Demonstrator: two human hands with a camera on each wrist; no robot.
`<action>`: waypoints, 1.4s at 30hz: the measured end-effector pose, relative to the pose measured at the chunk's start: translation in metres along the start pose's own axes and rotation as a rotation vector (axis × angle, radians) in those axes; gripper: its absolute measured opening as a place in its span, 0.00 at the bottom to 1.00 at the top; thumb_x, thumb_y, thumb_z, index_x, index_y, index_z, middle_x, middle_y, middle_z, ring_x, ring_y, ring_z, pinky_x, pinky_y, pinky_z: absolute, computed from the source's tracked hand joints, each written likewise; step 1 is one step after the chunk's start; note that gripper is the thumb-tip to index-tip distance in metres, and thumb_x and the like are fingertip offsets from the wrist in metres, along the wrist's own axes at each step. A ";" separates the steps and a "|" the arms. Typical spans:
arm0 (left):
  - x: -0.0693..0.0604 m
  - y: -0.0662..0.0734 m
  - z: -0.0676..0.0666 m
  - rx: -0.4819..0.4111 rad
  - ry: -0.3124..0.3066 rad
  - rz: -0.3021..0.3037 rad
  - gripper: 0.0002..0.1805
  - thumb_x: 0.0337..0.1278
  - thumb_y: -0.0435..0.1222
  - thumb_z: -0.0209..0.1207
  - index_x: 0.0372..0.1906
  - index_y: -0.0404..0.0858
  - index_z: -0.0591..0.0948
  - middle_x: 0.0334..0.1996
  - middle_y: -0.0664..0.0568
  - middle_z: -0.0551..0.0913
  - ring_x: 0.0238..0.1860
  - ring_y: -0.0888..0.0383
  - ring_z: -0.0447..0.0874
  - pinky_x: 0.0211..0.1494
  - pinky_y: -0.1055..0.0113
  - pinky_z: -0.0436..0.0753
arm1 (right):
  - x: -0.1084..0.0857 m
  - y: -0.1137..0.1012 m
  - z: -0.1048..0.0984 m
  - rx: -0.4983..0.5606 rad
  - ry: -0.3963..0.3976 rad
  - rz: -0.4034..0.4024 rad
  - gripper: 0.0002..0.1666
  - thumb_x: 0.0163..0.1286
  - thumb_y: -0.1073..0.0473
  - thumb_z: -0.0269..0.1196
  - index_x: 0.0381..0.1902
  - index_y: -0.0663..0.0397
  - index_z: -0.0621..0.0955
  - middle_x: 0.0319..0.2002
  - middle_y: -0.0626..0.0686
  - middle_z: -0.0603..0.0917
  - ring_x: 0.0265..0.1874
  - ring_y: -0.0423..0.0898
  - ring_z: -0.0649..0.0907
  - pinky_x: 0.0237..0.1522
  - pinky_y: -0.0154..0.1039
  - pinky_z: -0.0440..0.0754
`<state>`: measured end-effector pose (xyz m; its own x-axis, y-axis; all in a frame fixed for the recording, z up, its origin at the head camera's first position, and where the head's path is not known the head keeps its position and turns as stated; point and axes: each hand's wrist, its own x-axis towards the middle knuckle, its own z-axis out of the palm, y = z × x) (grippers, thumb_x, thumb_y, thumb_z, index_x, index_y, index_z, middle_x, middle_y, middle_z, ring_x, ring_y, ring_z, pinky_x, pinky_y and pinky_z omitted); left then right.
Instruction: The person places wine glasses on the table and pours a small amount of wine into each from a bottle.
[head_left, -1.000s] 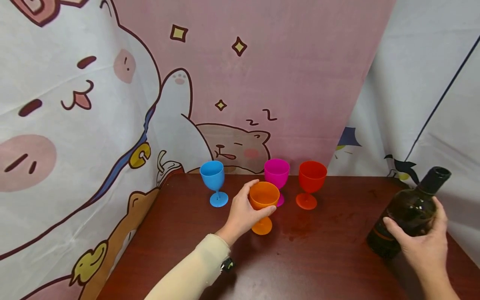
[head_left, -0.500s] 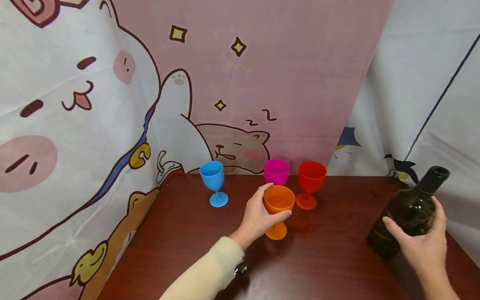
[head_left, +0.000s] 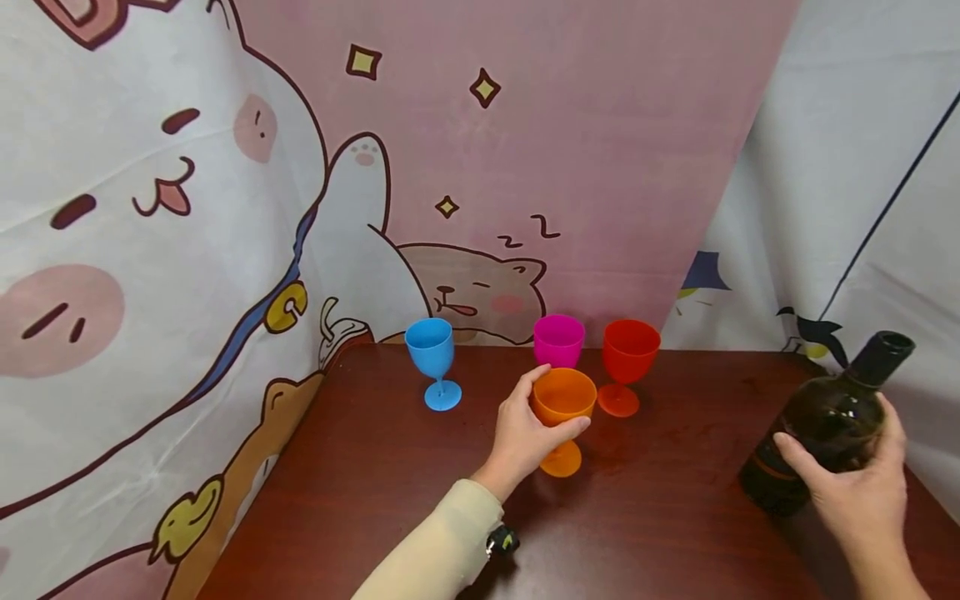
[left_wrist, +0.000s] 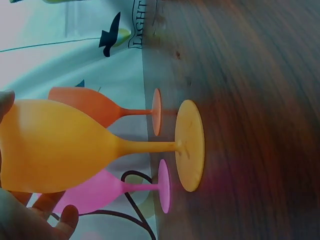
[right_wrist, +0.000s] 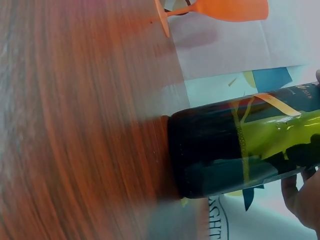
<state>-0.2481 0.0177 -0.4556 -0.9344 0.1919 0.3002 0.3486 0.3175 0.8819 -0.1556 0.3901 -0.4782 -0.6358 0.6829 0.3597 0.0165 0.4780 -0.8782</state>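
My left hand (head_left: 525,429) grips the bowl of an orange goblet (head_left: 564,400) between thumb and fingers, near the middle of the table. In the left wrist view the orange goblet (left_wrist: 55,145) shows its stem and round foot; whether the foot touches the wood I cannot tell. At the right, my right hand (head_left: 862,492) holds a dark wine bottle (head_left: 832,421) round its body, its neck leaning to the right. The right wrist view shows the bottle (right_wrist: 215,150) with its base close to the tabletop; contact there is unclear.
Behind the orange goblet stand a magenta goblet (head_left: 558,340), partly hidden, and a red goblet (head_left: 630,354). A blue goblet (head_left: 431,350) stands further left. The brown wooden table (head_left: 375,500) ends at a printed cloth backdrop (head_left: 615,167) at back and sides.
My left hand has moved right with the orange goblet, which now covers much of the magenta one. The right hand and bottle have hardly moved; the head view has shifted slightly.
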 end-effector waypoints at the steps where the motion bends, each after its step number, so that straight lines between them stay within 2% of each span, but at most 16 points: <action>1: 0.000 -0.001 0.001 0.000 0.004 0.005 0.49 0.52 0.54 0.79 0.79 0.53 0.70 0.61 0.58 0.85 0.57 0.60 0.85 0.59 0.67 0.88 | 0.000 -0.001 -0.001 -0.010 -0.003 0.001 0.65 0.58 0.62 0.79 0.82 0.16 0.57 0.66 0.28 0.73 0.59 0.22 0.73 0.64 0.18 0.65; 10: 0.001 -0.004 0.003 0.028 0.052 0.039 0.48 0.51 0.54 0.80 0.78 0.55 0.71 0.62 0.58 0.85 0.58 0.59 0.86 0.61 0.65 0.88 | 0.003 -0.009 -0.006 -0.128 -0.057 0.022 0.70 0.57 0.57 0.82 0.83 0.12 0.51 0.80 0.51 0.71 0.65 0.20 0.69 0.69 0.18 0.60; 14: 0.001 -0.004 0.006 0.027 0.042 0.038 0.48 0.51 0.55 0.80 0.78 0.55 0.71 0.62 0.58 0.86 0.58 0.59 0.86 0.61 0.67 0.88 | 0.006 -0.014 -0.010 -0.162 -0.064 -0.002 0.69 0.55 0.56 0.83 0.82 0.12 0.56 0.78 0.51 0.73 0.53 0.13 0.68 0.62 0.15 0.61; 15: 0.001 -0.004 0.006 0.026 0.038 0.039 0.48 0.51 0.55 0.80 0.78 0.55 0.71 0.62 0.57 0.86 0.58 0.59 0.86 0.61 0.67 0.88 | 0.007 -0.015 -0.010 -0.176 -0.078 -0.041 0.69 0.54 0.56 0.84 0.83 0.14 0.57 0.78 0.53 0.74 0.52 0.11 0.67 0.61 0.14 0.60; 17: 0.001 -0.004 0.007 0.024 0.034 0.043 0.48 0.52 0.55 0.80 0.78 0.56 0.71 0.63 0.57 0.86 0.58 0.59 0.87 0.61 0.67 0.88 | 0.011 -0.021 -0.011 -0.216 -0.112 -0.171 0.70 0.49 0.59 0.86 0.84 0.22 0.61 0.75 0.58 0.77 0.51 0.21 0.77 0.51 0.12 0.63; 20: 0.001 -0.003 0.008 0.023 0.042 0.041 0.48 0.51 0.55 0.80 0.77 0.57 0.71 0.62 0.58 0.86 0.58 0.59 0.87 0.61 0.66 0.88 | 0.016 -0.033 -0.008 -0.287 -0.190 -0.408 0.75 0.39 0.60 0.89 0.84 0.34 0.64 0.65 0.72 0.82 0.47 0.52 0.89 0.36 0.14 0.62; 22: 0.001 -0.003 0.007 0.023 0.044 0.035 0.47 0.51 0.54 0.80 0.77 0.58 0.71 0.62 0.59 0.86 0.58 0.59 0.87 0.61 0.66 0.88 | 0.020 -0.044 -0.005 -0.318 -0.231 -0.568 0.77 0.32 0.63 0.90 0.83 0.40 0.67 0.58 0.76 0.84 0.40 0.74 0.85 0.29 0.22 0.67; 23: 0.001 -0.003 0.007 0.020 0.043 0.031 0.47 0.51 0.54 0.80 0.77 0.58 0.71 0.62 0.59 0.86 0.58 0.60 0.86 0.61 0.66 0.88 | 0.022 -0.050 -0.003 -0.341 -0.260 -0.631 0.77 0.31 0.63 0.89 0.83 0.41 0.67 0.55 0.77 0.84 0.39 0.75 0.85 0.27 0.28 0.73; 25: 0.001 -0.003 0.006 0.016 0.041 0.026 0.48 0.51 0.54 0.80 0.77 0.57 0.71 0.62 0.59 0.86 0.58 0.59 0.86 0.61 0.66 0.88 | 0.024 -0.061 0.001 -0.372 -0.286 -0.740 0.76 0.29 0.63 0.88 0.82 0.40 0.69 0.52 0.75 0.86 0.36 0.72 0.86 0.25 0.44 0.80; 28: 0.001 -0.003 0.005 0.007 0.035 0.016 0.48 0.51 0.54 0.80 0.77 0.57 0.71 0.62 0.59 0.86 0.58 0.59 0.86 0.62 0.66 0.87 | 0.026 -0.078 0.006 -0.437 -0.318 -0.862 0.75 0.30 0.60 0.87 0.82 0.38 0.69 0.53 0.70 0.88 0.40 0.66 0.88 0.29 0.67 0.81; 32: 0.000 -0.005 0.005 0.003 0.026 0.011 0.49 0.52 0.53 0.80 0.79 0.54 0.71 0.63 0.58 0.86 0.59 0.58 0.86 0.62 0.66 0.87 | 0.030 -0.096 0.012 -0.467 -0.348 -0.998 0.68 0.36 0.54 0.84 0.80 0.36 0.72 0.54 0.61 0.90 0.46 0.60 0.89 0.34 0.67 0.84; 33: 0.000 -0.005 0.005 0.002 0.024 0.013 0.49 0.52 0.53 0.80 0.79 0.53 0.71 0.63 0.58 0.86 0.59 0.58 0.86 0.62 0.66 0.88 | 0.031 -0.100 0.014 -0.476 -0.352 -1.035 0.64 0.41 0.44 0.84 0.79 0.36 0.72 0.54 0.60 0.90 0.46 0.60 0.89 0.34 0.67 0.84; 35: 0.000 -0.006 0.004 0.006 0.020 0.014 0.50 0.52 0.53 0.80 0.79 0.52 0.70 0.63 0.58 0.86 0.59 0.58 0.86 0.62 0.67 0.87 | 0.033 -0.108 0.016 -0.493 -0.364 -1.113 0.55 0.57 0.26 0.75 0.79 0.36 0.73 0.53 0.58 0.90 0.44 0.60 0.89 0.35 0.65 0.85; 36: 0.000 -0.006 0.004 0.009 0.020 0.016 0.50 0.52 0.53 0.80 0.79 0.51 0.70 0.63 0.58 0.86 0.59 0.58 0.86 0.62 0.67 0.87 | 0.034 -0.112 0.017 -0.504 -0.375 -1.147 0.55 0.58 0.25 0.74 0.79 0.36 0.72 0.53 0.58 0.90 0.43 0.61 0.90 0.35 0.65 0.85; 39: 0.000 -0.005 0.003 0.020 0.028 0.017 0.50 0.51 0.54 0.80 0.79 0.52 0.71 0.62 0.57 0.86 0.58 0.58 0.87 0.62 0.66 0.88 | 0.036 -0.123 0.021 -0.534 -0.392 -1.225 0.55 0.57 0.26 0.76 0.79 0.35 0.73 0.52 0.56 0.89 0.39 0.61 0.89 0.35 0.64 0.85; 42: 0.000 -0.004 0.003 0.030 0.027 0.008 0.49 0.51 0.54 0.80 0.79 0.54 0.71 0.62 0.58 0.86 0.58 0.60 0.86 0.62 0.66 0.88 | 0.037 -0.132 0.023 -0.551 -0.406 -1.270 0.66 0.34 0.53 0.86 0.77 0.35 0.74 0.52 0.55 0.88 0.37 0.60 0.89 0.34 0.62 0.85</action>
<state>-0.2489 0.0192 -0.4599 -0.9332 0.1694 0.3170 0.3574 0.3442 0.8682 -0.1989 0.3393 -0.3562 -0.6168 -0.5145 0.5957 -0.4856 0.8443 0.2265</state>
